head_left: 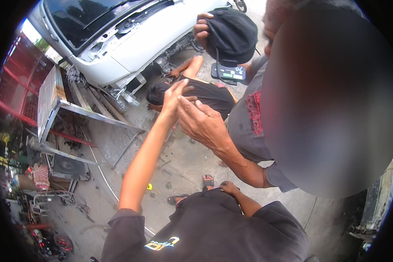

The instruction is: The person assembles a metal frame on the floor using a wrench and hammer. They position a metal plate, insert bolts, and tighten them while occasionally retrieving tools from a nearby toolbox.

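My left hand is raised in front of me, fingers stretched out and holding nothing. Against or just beside it is another person's hand, reaching in from the right; whether the palms touch is hard to see. My right hand rests low at my waist, by the hem of my black shirt, its fingers mostly hidden. The other person's raised hand grips a black cap. A dark box-shaped device with a cable hangs below the cap.
A person in a black top is down on the concrete by a white vehicle with its front parts removed. A metal frame table stands left. Tools and scrap, including a speaker-like box, lie farther left. A thin hose crosses the ground.
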The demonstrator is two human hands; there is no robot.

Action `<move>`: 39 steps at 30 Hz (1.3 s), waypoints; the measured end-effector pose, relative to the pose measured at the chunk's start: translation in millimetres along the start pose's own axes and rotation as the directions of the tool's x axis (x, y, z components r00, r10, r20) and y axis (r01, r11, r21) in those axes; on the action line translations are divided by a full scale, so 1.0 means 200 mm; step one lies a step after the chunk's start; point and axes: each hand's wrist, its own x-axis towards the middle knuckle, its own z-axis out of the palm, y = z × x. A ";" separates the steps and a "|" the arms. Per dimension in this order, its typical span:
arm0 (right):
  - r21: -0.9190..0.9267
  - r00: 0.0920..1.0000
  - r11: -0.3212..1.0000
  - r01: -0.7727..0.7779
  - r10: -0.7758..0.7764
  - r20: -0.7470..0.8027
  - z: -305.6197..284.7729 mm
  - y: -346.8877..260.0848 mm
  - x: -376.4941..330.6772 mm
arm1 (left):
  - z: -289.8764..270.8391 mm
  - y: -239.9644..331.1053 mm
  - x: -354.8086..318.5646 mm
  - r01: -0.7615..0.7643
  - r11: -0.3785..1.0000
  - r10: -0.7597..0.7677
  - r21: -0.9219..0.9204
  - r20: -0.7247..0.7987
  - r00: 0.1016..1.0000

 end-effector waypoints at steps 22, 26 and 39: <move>0.898 0.940 0.430 0.089 0.261 -0.218 0.99 -0.20 0.49 | -1.32 -0.99 -1.16 0.740 -0.058 -0.715 0.670 -0.545 0.437; 0.933 0.948 0.340 0.122 0.239 -0.211 0.97 -0.22 0.57 | -1.30 -0.95 -1.08 0.700 -0.022 -0.555 0.714 -0.591 0.585; 0.888 0.893 0.456 0.053 0.376 -0.246 0.87 -0.11 0.32 | -1.42 -1.16 -1.19 0.574 0.007 -0.753 0.819 -0.373 0.542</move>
